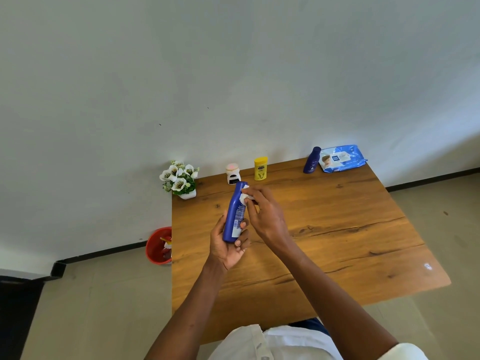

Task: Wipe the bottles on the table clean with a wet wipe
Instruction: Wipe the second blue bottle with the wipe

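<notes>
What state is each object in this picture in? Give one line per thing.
Large blue bottle: held tilted in left hand.
Wet wipe: pressed on its neck by right hand.
Yellow bottle: upright.
Small blue bottle: upright.
White jar: upright.
Wipes pack: lying flat.

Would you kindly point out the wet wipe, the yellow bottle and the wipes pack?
wet wipe [244, 196], head view, crumpled middle.
yellow bottle [260, 169], head view, front label.
wipes pack [342, 158], head view, top face.
</notes>
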A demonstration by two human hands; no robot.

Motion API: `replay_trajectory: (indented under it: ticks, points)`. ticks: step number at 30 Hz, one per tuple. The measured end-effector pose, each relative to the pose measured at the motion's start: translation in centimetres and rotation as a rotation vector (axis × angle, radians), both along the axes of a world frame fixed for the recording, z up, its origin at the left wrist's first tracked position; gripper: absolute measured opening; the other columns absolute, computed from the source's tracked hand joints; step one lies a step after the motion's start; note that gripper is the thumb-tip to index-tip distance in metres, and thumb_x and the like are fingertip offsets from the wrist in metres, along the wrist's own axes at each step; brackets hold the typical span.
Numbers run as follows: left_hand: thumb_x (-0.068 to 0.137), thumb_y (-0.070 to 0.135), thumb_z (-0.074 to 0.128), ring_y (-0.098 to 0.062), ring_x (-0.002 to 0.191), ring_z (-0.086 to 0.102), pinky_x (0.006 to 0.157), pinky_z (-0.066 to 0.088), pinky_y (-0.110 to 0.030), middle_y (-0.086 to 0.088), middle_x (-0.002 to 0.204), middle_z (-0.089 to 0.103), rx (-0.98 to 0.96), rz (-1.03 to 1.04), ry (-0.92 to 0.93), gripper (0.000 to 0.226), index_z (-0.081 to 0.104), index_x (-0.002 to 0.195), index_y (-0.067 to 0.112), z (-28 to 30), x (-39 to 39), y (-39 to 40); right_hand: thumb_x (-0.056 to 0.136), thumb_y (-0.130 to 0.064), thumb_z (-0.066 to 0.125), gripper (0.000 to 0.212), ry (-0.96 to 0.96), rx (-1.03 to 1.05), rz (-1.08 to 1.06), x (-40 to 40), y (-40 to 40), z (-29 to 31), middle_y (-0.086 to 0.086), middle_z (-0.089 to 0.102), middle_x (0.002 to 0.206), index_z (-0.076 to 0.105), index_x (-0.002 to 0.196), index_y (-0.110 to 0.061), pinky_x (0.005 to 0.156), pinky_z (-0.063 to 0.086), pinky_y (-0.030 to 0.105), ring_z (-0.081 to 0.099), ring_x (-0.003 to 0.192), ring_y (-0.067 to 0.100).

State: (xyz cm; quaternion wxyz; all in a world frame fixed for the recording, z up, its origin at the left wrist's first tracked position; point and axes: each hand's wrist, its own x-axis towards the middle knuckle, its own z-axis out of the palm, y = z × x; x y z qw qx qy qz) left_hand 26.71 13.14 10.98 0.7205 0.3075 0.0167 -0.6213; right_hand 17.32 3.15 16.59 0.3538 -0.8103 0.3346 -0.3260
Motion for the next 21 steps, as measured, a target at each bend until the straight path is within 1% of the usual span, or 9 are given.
replay_trajectory:
  ticks: [4,5,6,8,10,12,14,18,21]
  points:
    - [0.101,0.047,0.043,-0.011,0.042,0.042,0.045,0.021,-0.026,-0.007,0.078,0.058,0.022,0.033,-0.012,0.047,0.063,0.116,0.007,0.3,0.3,-0.1,0.096,-0.010,0.060,0.025,0.012,-0.081,0.132,-0.3,0.3,-0.6,0.004,0.062,0.123,0.067,0.120,-0.009,0.075,0.057,0.025,0.064,0.100,0.013]
    - [0.100,0.047,0.044,-0.011,0.042,0.043,0.044,0.021,-0.025,-0.006,0.077,0.059,0.021,0.038,-0.009,0.047,0.063,0.117,0.007,0.3,0.4,-0.1,0.095,-0.007,0.061,0.025,-0.003,-0.064,0.168,-0.4,0.2,-0.8,0.003,0.064,0.121,0.069,0.118,-0.010,0.076,0.057,0.025,0.065,0.100,0.012]
    - [0.100,0.047,0.044,-0.010,0.042,0.043,0.043,0.022,-0.024,-0.006,0.078,0.059,0.007,0.035,-0.001,0.047,0.062,0.119,0.007,0.1,0.6,-0.1,0.093,-0.005,0.062,0.025,-0.029,0.001,0.181,-0.6,0.2,-0.9,0.000,0.065,0.119,0.070,0.116,-0.012,0.078,0.056,0.023,0.065,0.101,0.010]
    - [0.103,0.047,0.040,-0.009,0.043,0.042,0.040,0.026,-0.023,-0.006,0.080,0.057,-0.054,0.021,0.040,0.049,0.057,0.127,0.008,-0.3,1.0,0.0,0.093,-0.005,0.064,0.024,-0.106,0.254,0.114,-1.1,-0.1,-0.8,-0.006,0.068,0.113,0.072,0.112,-0.018,0.081,0.054,0.022,0.065,0.100,0.006]
    - [0.105,0.047,0.034,-0.009,0.044,0.042,0.039,0.031,-0.022,-0.006,0.082,0.054,-0.107,0.006,0.075,0.051,0.052,0.133,0.009,-0.8,1.4,0.2,0.093,-0.012,0.067,0.022,-0.191,0.479,-0.020,-1.7,-0.8,-0.8,-0.006,0.072,0.109,0.072,0.109,-0.026,0.079,0.054,0.029,0.067,0.097,0.012]
    - [0.106,0.045,0.027,-0.010,0.046,0.045,0.039,0.035,-0.022,-0.006,0.084,0.054,-0.142,-0.010,0.098,0.050,0.046,0.135,0.009,-1.3,1.9,0.5,0.093,-0.013,0.068,0.022,-0.251,0.581,-0.103,-2.3,-1.4,-0.8,-0.005,0.074,0.105,0.073,0.107,-0.029,0.080,0.056,0.035,0.069,0.096,0.016]
    - [0.105,0.041,0.021,-0.010,0.049,0.048,0.041,0.038,-0.022,-0.007,0.086,0.056,-0.201,-0.044,0.132,0.051,0.043,0.135,0.007,-1.7,2.2,0.8,0.092,-0.010,0.067,0.024,-0.280,0.613,-0.126,-2.8,-1.9,-0.7,-0.006,0.076,0.102,0.074,0.106,-0.028,0.083,0.056,0.038,0.070,0.095,0.016]
    - [0.103,0.041,0.024,-0.010,0.052,0.040,0.045,0.041,-0.024,-0.010,0.092,0.057,-0.309,-0.117,0.190,0.058,0.048,0.136,0.001,-1.7,2.9,1.3,0.093,-0.009,0.066,0.027,-0.251,0.627,-0.125,-3.2,-2.1,-0.7,-0.009,0.074,0.102,0.072,0.107,-0.032,0.085,0.058,0.039,0.070,0.094,0.013]
    - [0.103,0.039,0.031,-0.010,0.053,0.040,0.045,0.042,-0.023,-0.010,0.095,0.058,-0.356,-0.140,0.194,0.054,0.047,0.137,0.001,-1.6,3.2,1.3,0.093,-0.010,0.066,0.026,-0.234,0.632,-0.109,-3.2,-2.0,-0.9,-0.006,0.074,0.107,0.072,0.111,-0.028,0.087,0.059,0.040,0.070,0.096,0.014]
